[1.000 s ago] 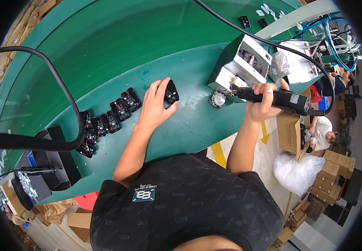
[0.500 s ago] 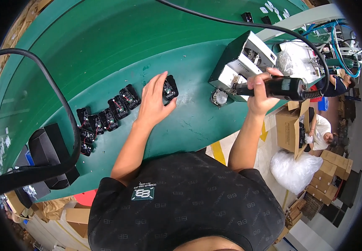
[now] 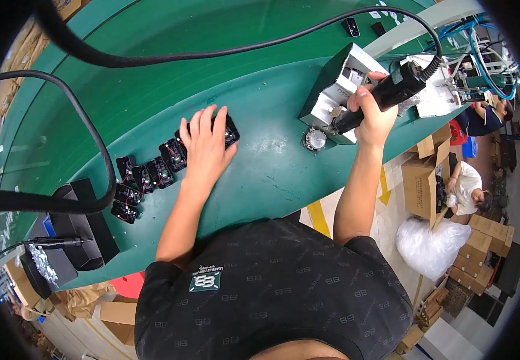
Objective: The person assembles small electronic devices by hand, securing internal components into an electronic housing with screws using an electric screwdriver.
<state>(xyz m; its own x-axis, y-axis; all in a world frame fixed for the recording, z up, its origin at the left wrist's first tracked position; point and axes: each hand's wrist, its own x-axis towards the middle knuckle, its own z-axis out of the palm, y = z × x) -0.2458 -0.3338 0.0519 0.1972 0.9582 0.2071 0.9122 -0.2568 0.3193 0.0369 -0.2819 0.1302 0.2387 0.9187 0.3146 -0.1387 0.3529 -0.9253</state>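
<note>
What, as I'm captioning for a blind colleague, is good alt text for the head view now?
A person's right hand holds a black corded handheld tool, its tip near a round silver part, while the left hand covers part of a row of black housings on a green table.

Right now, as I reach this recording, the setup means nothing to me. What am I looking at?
There is no machine arm here: a person works with two bare hands. The bent, wide view comes from a fisheye camera on that person's head, looking down, so picture left is the person's left. The right hand holds a black corded tool, its tip close to a pale open box; a round silver part sits beside that box. The left hand spreads over the right end of a row of black units; whether it grips one, I cannot tell. All this is at a green worktop, with a slim black tool at the far left.
</note>
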